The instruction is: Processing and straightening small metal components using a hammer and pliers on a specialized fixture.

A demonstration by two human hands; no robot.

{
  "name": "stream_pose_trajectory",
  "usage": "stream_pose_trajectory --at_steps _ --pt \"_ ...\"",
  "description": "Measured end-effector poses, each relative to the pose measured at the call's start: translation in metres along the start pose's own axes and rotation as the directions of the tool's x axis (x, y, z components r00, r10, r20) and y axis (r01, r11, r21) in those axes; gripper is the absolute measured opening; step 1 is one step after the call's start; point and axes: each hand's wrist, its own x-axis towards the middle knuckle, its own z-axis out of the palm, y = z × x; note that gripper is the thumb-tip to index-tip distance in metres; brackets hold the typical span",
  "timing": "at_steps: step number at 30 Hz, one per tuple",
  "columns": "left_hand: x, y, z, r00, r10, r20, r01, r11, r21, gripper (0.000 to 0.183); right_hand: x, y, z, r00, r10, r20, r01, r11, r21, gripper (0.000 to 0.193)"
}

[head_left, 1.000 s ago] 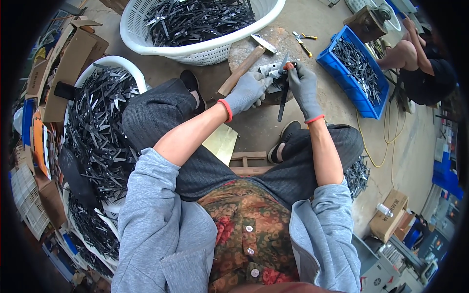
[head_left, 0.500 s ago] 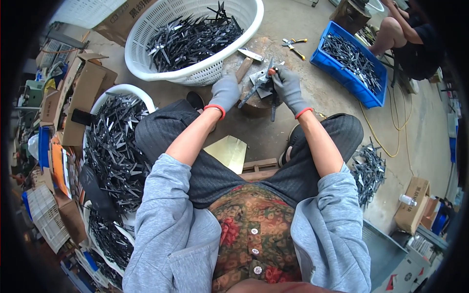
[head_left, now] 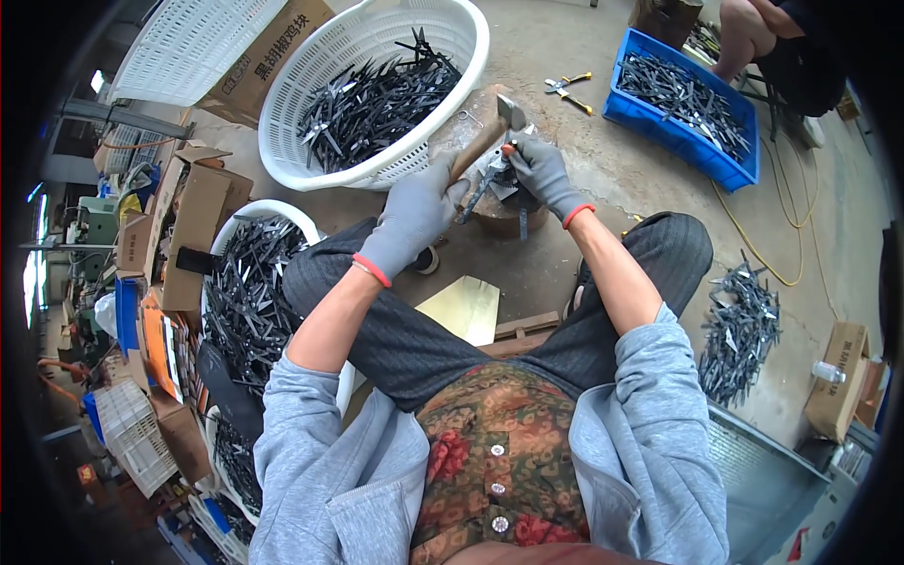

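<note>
My left hand [head_left: 410,218], in a grey glove with a red cuff, is closed round the wooden handle of a hammer [head_left: 480,148]. The hammer's steel head is raised over a round block [head_left: 504,226]. Grey-gloved too, my right hand [head_left: 549,177] pinches a dark pair of scissor blades [head_left: 524,221] at the block. One blade hangs down past the block's near edge. A small orange patch shows at the right fingertips. Bright metal lies under the work, partly hidden by the hammer and fingers.
A white basket [head_left: 276,141] of dark blades stands beyond my left hand; another white basket [head_left: 308,221] is beside my left knee. Yellow-handled pliers [head_left: 569,92] lie near a blue crate [head_left: 680,160] of blades. A blade pile [head_left: 739,330] lies right. Another person sits at far right.
My left hand has lifted the hammer up and turned it, so its head now shows above the block. My right hand still holds the blades, shifted slightly left and nearer.
</note>
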Motion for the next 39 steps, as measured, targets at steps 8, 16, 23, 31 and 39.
stream_pose_trajectory --at_steps 8,16,23,31,39 --pt "-0.002 0.045 -0.047 0.999 -0.015 -0.048 0.007 0.986 -0.168 0.027 0.001 -0.006 -0.003 0.999 -0.032 -0.01 0.032 0.998 0.045 0.02" --pt "0.008 0.046 -0.036 0.999 -0.001 -0.036 0.006 0.992 0.129 0.025 0.001 -0.004 -0.001 0.991 -0.099 -0.09 0.106 0.991 0.079 0.018" --pt "-0.01 0.058 -0.051 0.965 -0.039 -0.26 -0.035 0.96 -0.276 0.019 0.002 0.001 0.0 0.999 -0.038 0.015 0.037 0.999 0.033 0.022" --pt "0.002 0.048 -0.053 0.99 0.014 -0.14 -0.01 0.999 0.033 0.023 0.005 0.0 -0.001 0.998 -0.06 0.016 0.06 0.998 0.015 0.019" --pt "0.007 0.049 -0.039 1.0 0.002 -0.022 0.001 0.989 0.151 0.029 0.006 -0.001 -0.002 0.998 -0.062 0.003 0.062 0.996 -0.066 0.021"
